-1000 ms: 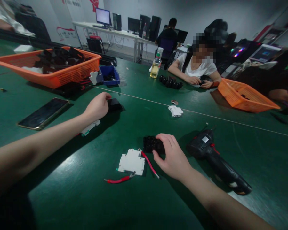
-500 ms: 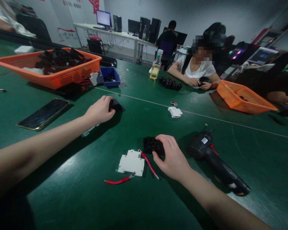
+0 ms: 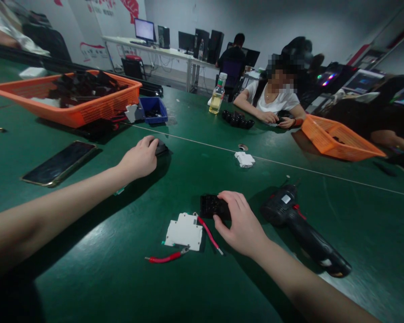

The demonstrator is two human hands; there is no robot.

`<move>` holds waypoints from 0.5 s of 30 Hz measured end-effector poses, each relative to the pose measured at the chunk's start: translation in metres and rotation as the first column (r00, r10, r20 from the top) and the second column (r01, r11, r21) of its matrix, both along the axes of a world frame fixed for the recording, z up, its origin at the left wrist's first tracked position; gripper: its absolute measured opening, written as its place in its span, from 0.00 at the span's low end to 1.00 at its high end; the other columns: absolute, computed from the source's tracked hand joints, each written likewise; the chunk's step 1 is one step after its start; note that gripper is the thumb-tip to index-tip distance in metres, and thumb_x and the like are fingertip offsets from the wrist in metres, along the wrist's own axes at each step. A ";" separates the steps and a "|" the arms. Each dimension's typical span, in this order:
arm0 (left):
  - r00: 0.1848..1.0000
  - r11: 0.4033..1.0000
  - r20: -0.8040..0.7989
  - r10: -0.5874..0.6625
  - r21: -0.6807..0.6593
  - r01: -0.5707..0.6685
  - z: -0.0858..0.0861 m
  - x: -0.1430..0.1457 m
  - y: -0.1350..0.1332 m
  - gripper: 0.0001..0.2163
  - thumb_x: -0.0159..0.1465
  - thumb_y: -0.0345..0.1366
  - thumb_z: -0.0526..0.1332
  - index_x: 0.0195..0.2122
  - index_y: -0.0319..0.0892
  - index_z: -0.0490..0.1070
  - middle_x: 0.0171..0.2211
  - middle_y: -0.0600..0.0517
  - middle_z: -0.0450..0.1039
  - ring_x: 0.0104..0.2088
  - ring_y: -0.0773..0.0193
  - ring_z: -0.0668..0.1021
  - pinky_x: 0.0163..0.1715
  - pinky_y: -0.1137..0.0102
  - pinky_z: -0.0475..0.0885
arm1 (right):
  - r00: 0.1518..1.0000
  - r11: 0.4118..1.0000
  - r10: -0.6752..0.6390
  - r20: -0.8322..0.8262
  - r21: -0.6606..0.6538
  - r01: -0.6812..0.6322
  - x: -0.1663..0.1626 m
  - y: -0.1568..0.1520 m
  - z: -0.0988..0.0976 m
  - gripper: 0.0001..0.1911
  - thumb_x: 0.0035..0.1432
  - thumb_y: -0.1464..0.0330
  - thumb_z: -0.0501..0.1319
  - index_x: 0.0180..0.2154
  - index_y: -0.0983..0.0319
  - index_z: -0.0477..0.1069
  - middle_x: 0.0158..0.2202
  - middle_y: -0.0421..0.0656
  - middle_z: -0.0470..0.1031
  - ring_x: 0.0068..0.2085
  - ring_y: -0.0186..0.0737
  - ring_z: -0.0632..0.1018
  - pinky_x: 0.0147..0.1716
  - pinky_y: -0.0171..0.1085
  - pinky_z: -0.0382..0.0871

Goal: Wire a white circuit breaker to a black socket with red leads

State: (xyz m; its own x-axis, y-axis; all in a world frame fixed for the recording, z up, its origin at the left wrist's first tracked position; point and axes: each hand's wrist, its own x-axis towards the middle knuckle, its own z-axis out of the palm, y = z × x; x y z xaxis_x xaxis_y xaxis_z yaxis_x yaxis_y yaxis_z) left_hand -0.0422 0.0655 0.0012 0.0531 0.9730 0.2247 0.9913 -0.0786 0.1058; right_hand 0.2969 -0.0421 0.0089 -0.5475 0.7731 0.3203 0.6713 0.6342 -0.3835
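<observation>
By the tabletop's (image 3: 340, 211) near edge a breaker (image 3: 184, 231) is laid, a block (image 3: 211, 206) under the right hand (image 3: 241, 224) just right of it, a power screwdriver (image 3: 299, 226) further right. Behind, a part (image 3: 162, 147) is covered by the left hand (image 3: 139, 158), a phone (image 3: 59, 162) left of it.

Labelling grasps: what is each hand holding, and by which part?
Left hand grips a small black plastic block by its near end; right hand grips a black rectangular plastic part by its right end. Neither looks lifted.

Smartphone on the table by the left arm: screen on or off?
Off, as far as shows: the flat black smartphone lies face up on the green table, its screen dark with only dull reflections.
</observation>
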 end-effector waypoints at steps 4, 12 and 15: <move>1.000 1.000 -0.010 -0.015 0.019 0.016 0.001 0.000 0.000 0.28 0.63 0.33 0.49 0.65 0.38 0.57 0.65 0.39 0.57 0.62 0.44 0.66 0.57 0.53 0.68 | 1.000 1.000 -0.006 0.008 0.002 0.006 0.000 0.000 -0.001 0.20 0.60 0.69 0.59 0.54 0.62 0.62 0.52 0.53 0.70 0.54 0.54 0.70 0.54 0.55 0.70; 0.997 0.997 0.042 -0.067 0.038 0.065 0.004 -0.001 0.001 0.27 0.60 0.33 0.51 0.63 0.41 0.60 0.62 0.42 0.62 0.58 0.48 0.70 0.58 0.55 0.68 | 1.000 1.000 -0.005 -0.002 0.023 0.005 0.000 0.001 -0.003 0.19 0.60 0.70 0.59 0.53 0.61 0.62 0.51 0.52 0.70 0.54 0.54 0.70 0.54 0.56 0.69; 0.991 0.993 0.070 -0.112 0.039 0.109 0.004 -0.003 0.001 0.29 0.59 0.30 0.50 0.63 0.42 0.60 0.62 0.44 0.63 0.60 0.50 0.69 0.61 0.56 0.66 | 1.000 1.000 -0.007 -0.006 0.016 0.007 0.000 0.001 -0.003 0.20 0.60 0.70 0.59 0.53 0.61 0.61 0.51 0.52 0.70 0.54 0.55 0.70 0.53 0.58 0.70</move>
